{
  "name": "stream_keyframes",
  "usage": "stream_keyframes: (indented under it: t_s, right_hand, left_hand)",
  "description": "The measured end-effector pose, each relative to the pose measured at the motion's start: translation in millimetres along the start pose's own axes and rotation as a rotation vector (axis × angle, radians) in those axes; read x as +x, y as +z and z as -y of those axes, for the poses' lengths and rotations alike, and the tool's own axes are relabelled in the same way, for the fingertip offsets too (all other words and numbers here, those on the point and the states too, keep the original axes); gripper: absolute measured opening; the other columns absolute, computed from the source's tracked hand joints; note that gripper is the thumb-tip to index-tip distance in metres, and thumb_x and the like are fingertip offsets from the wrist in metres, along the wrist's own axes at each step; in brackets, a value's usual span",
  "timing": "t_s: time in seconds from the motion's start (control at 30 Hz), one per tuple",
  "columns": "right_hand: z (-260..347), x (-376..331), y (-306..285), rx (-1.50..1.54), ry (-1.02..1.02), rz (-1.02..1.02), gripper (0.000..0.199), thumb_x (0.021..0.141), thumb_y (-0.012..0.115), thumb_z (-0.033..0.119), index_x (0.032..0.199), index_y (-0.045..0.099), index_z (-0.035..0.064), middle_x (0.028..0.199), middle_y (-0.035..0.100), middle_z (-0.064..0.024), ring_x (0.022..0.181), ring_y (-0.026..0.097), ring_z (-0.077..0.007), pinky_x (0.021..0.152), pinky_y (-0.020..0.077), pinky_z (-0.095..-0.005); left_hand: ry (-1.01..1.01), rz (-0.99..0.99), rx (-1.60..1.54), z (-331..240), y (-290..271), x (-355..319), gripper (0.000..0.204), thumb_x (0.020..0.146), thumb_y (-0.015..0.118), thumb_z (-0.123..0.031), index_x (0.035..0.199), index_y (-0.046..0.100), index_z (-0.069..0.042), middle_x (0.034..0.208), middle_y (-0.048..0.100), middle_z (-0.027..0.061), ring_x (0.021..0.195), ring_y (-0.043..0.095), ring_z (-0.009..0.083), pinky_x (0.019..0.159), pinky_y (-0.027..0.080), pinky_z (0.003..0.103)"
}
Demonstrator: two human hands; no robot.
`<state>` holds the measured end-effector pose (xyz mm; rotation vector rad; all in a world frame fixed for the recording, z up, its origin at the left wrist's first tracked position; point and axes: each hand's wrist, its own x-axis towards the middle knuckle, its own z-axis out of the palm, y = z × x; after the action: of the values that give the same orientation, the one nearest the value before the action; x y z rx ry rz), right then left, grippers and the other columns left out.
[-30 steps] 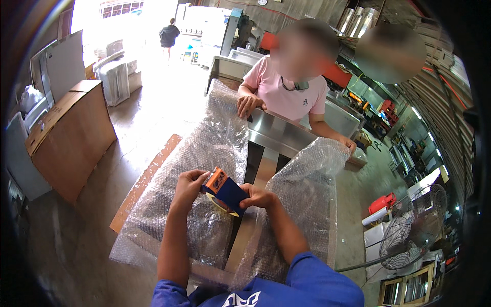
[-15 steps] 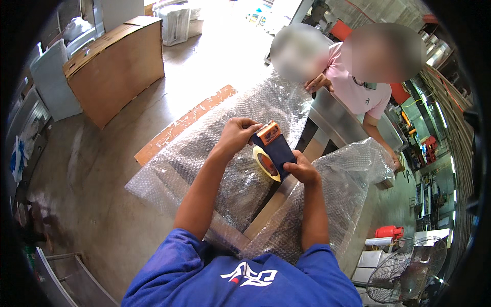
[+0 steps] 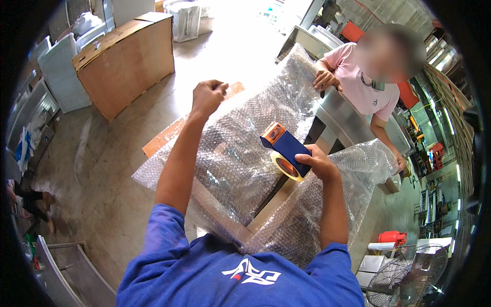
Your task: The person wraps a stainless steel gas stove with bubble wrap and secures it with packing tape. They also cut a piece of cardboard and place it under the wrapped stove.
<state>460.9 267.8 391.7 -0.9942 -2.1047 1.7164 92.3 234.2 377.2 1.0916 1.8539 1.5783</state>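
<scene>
A blue-and-orange tape dispenser [image 3: 290, 148] with a yellowish roll of tape [image 3: 286, 167] is gripped by my right hand [image 3: 318, 161], over the middle of the work. Up and to the left, my left hand [image 3: 208, 97] is raised above the bubble wrap [image 3: 230, 158] with its fingers curled together. Whatever those fingers pinch, if anything, is too fine to make out. Beneath both hands the clear bubble wrap lies in two flaps over a metal piece [image 3: 279, 203], whose bare strip shows between them.
Across the work, a person in a pink shirt [image 3: 365, 84] has one hand [image 3: 327, 82] at the wrap's far edge and the other at its right end. An orange-brown board [image 3: 166, 138] juts out at left. Further off are a large cardboard box [image 3: 125, 69] and a fan [image 3: 406, 276].
My left hand has moved from the dispenser's orange end up and to the left. The dispenser in my right hand appears slightly further right and lower. The other person's head has shifted right.
</scene>
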Motion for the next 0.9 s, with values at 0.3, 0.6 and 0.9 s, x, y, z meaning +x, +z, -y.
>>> stream_keyframes:
  t_s: [0.3, 0.6, 0.9]
  right_hand:
    - [65.8, 25.3, 14.5, -0.087, 0.334, -0.065, 0.051, 0.086, 0.075, 0.045, 0.095, 0.07, -0.0051, 0.082, 0.069, -0.0063, 0.067, 0.064, -0.0108, 0.064, 0.0513, -0.0242]
    - [71.2, 74.1, 19.8, -0.318, 0.57, 0.016, 0.055, 0.085, 0.073, 0.047, 0.095, 0.072, -0.0066, 0.088, 0.07, -0.0128, 0.071, 0.067, -0.0185, 0.065, 0.053, -0.0307]
    - [58.5, 73.8, 2.5, -0.384, 0.483, 0.177, 0.05, 0.089, 0.069, 0.042, 0.108, 0.07, -0.004, 0.101, 0.072, -0.0155, 0.082, 0.071, -0.0213, 0.074, 0.0574, -0.0343]
  left_hand:
    - [0.147, 0.062, 0.419, 66.2, -0.1, 45.8, 0.027, 0.093, 0.073, -0.027, 0.104, 0.078, -0.002, 0.096, 0.073, 0.0189, 0.084, 0.069, 0.0269, 0.079, 0.054, 0.042]
    - [0.009, 0.119, 0.656, 91.0, 12.4, 38.0, 0.047, 0.094, 0.071, -0.034, 0.136, 0.063, -0.015, 0.127, 0.061, 0.0207, 0.111, 0.064, 0.0321, 0.102, 0.052, 0.045]
    - [0.321, 0.537, 1.013, 72.0, 55.7, -8.5, 0.09, 0.1, 0.029, -0.07, 0.16, 0.019, -0.004, 0.167, 0.007, 0.024, 0.156, 0.003, 0.0343, 0.126, 0.011, 0.047]
